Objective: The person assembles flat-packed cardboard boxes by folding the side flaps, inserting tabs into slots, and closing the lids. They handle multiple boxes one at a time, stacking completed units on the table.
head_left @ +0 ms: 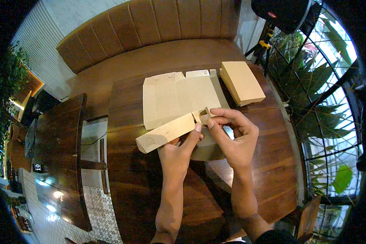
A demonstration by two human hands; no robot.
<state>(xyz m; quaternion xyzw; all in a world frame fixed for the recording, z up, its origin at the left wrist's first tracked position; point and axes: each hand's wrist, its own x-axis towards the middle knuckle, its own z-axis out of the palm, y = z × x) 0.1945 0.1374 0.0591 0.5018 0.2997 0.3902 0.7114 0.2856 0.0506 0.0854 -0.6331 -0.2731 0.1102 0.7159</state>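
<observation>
A long, narrow cardboard box (166, 133) is held up slantwise over the table, its far-left end closed and its right end open with flaps standing out. My left hand (181, 147) grips it from below near that right end, thumb on the near side. My right hand (234, 136) pinches a small end flap (205, 116) of the box between thumb and fingers. Behind the box, flat unfolded cardboard sheets (179, 93) lie on the table, partly hidden by the box and my hands.
A pile of flat tan cardboard pieces (243, 82) sits at the table's far right. The dark wooden table (150, 195) meets a brown padded bench (150, 34) at the back. A window grille with plants (325, 101) runs along the right. Another wooden table (61, 162) stands left.
</observation>
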